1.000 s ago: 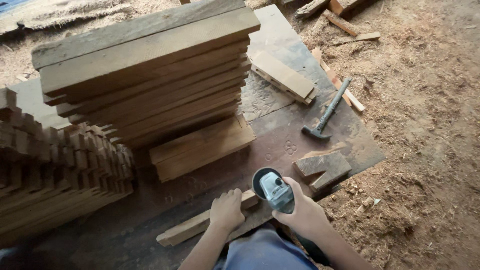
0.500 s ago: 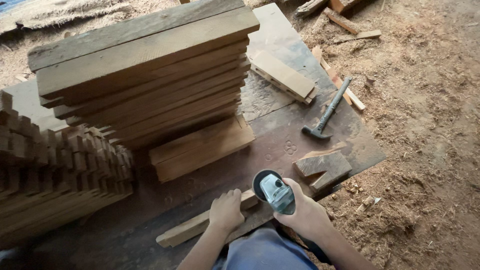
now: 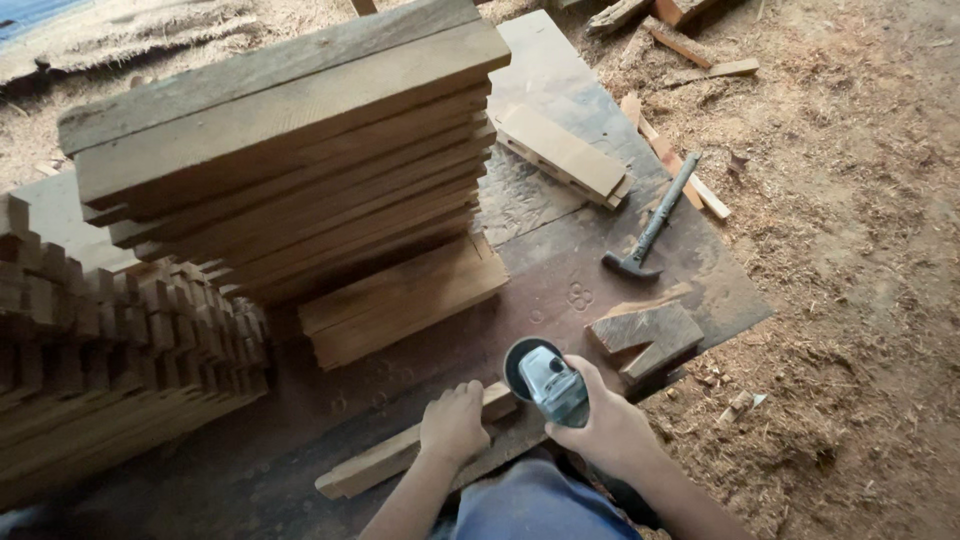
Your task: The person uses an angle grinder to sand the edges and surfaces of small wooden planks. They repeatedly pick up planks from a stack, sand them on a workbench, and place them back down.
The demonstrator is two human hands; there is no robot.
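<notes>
My right hand [image 3: 607, 427] grips a grey angle grinder [image 3: 548, 381], its round black disc guard resting over the end of a long narrow wooden strip [image 3: 372, 465]. My left hand [image 3: 453, 424] presses flat on that strip, just left of the grinder. The strip lies diagonally on a dark board floor [image 3: 560, 290] in front of my blue-clad knee [image 3: 530, 505].
A tall stack of planks [image 3: 290, 160] stands ahead, with a pile of notched wood pieces [image 3: 110, 350] to the left. A hammer [image 3: 650, 222], a notched wooden block [image 3: 645, 337] and a short plank [image 3: 562, 153] lie on the board. Sawdust-covered ground [image 3: 850, 250] surrounds it.
</notes>
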